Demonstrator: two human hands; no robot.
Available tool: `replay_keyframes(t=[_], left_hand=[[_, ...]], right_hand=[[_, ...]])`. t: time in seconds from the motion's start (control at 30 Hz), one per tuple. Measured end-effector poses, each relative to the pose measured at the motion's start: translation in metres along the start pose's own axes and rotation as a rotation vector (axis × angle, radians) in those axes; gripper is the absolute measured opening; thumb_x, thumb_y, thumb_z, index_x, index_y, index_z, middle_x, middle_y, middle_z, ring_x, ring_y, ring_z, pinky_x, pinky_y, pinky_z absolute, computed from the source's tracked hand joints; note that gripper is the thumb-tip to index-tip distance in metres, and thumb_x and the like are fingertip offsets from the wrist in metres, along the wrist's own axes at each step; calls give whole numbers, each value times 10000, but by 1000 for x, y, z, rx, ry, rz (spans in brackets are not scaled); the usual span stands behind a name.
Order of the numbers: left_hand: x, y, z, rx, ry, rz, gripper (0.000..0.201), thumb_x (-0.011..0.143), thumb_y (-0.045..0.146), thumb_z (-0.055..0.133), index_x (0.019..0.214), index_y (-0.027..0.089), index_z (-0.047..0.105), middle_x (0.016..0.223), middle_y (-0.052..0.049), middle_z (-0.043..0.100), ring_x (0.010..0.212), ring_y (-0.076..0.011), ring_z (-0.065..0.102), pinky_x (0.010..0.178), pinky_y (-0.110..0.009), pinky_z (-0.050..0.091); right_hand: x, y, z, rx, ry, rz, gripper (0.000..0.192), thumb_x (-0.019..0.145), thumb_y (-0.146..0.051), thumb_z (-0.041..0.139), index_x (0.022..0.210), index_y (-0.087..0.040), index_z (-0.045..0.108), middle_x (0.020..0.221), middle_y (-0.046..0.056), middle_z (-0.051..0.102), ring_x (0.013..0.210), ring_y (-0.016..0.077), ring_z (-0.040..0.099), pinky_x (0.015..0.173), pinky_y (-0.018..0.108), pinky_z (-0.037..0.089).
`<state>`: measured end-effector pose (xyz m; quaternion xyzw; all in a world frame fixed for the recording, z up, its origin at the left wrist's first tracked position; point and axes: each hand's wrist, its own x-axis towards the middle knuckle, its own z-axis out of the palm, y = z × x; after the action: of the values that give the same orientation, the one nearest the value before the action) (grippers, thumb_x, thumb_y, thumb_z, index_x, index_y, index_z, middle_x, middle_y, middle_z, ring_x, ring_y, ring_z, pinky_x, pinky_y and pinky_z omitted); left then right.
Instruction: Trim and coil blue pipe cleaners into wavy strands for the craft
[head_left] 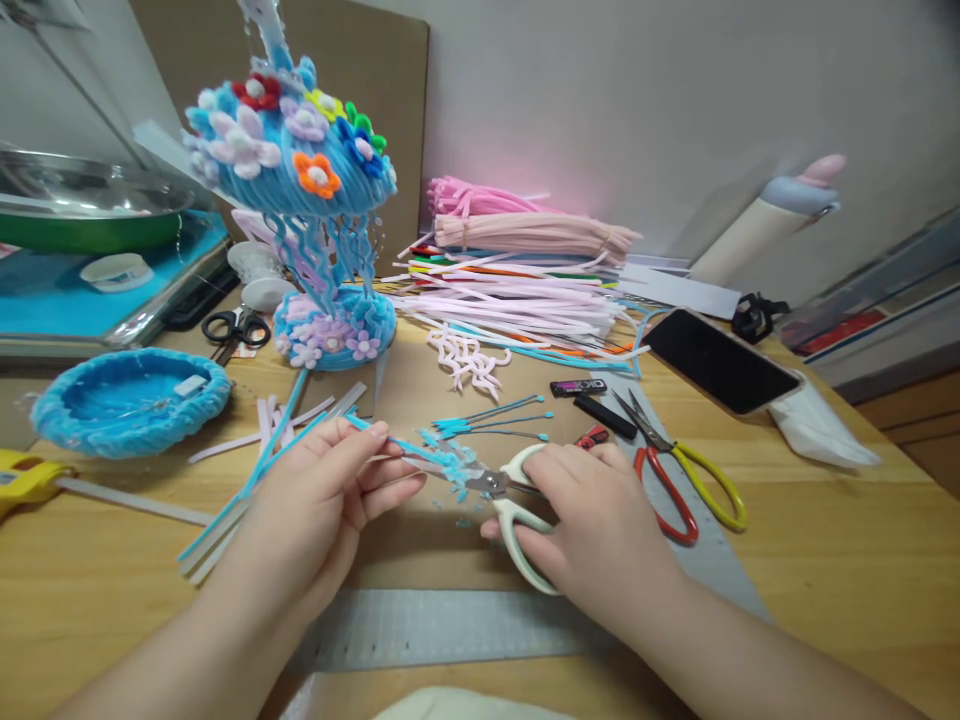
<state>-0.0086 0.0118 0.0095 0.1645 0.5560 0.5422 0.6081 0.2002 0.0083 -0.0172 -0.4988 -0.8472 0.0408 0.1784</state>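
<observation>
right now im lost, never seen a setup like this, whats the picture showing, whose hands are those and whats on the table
There is no machine here: these are a person's two bare hands, seen in one picture from a camera worn on that person's head, looking forward and down. The left hand pinches a thin blue stem. The right hand has its grip on white-handled scissors, with blue fluff about the blades. On the wooden table are a blue flowered ornament, a fuzzy blue bowl, a pile of mostly pink stems, a phone and scissors with one red and one yellow handle.
</observation>
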Motion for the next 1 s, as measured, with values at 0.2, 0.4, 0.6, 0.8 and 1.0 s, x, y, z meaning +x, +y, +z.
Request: replay_keyframes(t=[0.2,0.4,0.6,0.8,1.0], left_hand=[[1,2,-2,-22,-5,-33,160,799,72,568,659,147,552,580,-10,678,559,-150,699,519,-223,588],[1,2,-4,0,-43,8,139,803,101,576,670,143,575,619,-15,680,581,-133,683,533,-226,587],[2,4,-5,72,-101,46,62,782,167,638,735,145,603,655,-17,685,634,-134,678,571,-215,581],[0,1,-5,119,-96,160,187,698,265,745,740,143,610,642,-13,700,637,-136,688,611,-192,568],[-4,0,-1,128,-87,128,191,685,259,748,713,144,598,605,-16,701,616,-138,691,606,-194,562]], right_hand=[[-1,-2,0,58,19,-18,400,729,-548,670,667,-189,506,649,-23,585,613,150,495,638,303,213],[-1,-1,1,110,2,-33,399,764,-529,645,633,-185,489,620,-32,579,597,136,490,643,297,214],[-1,-1,1,126,-46,-13,404,744,-541,664,635,-187,502,620,-38,583,604,139,495,634,297,203],[1,-5,-2,114,-152,52,373,729,-551,664,746,-203,531,719,-14,601,677,178,494,647,302,214],[2,-9,-3,111,-174,60,358,717,-512,681,799,-204,518,756,0,581,692,190,475,641,299,220]])
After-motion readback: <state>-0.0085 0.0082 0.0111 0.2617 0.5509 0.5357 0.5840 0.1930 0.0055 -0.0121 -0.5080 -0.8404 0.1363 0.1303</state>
